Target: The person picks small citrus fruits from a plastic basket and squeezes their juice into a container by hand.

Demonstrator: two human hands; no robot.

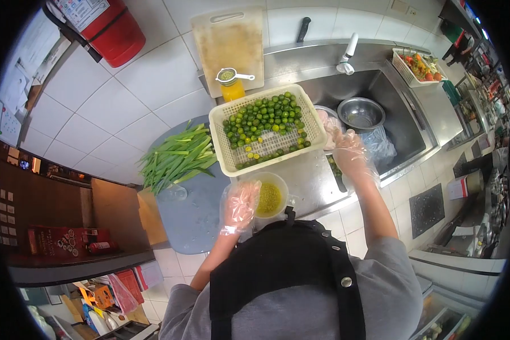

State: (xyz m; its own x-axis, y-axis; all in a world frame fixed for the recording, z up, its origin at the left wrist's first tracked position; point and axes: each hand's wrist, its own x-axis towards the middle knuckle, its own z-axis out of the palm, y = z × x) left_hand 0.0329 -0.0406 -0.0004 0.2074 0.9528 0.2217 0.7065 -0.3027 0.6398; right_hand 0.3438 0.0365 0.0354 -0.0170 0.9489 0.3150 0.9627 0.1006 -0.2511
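The left hand has bent fingers beside the tub of liquid; how tightly they close, or on what, cannot be told. Beyond that grip lies the citrus basket. The right hand's hold is equally unclear. Keeping the tub level should limit spills.

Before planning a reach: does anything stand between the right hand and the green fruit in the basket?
Yes: the basket's raised side wall stands between the right hand and the green fruit. Nothing visible covers the fruit from above.
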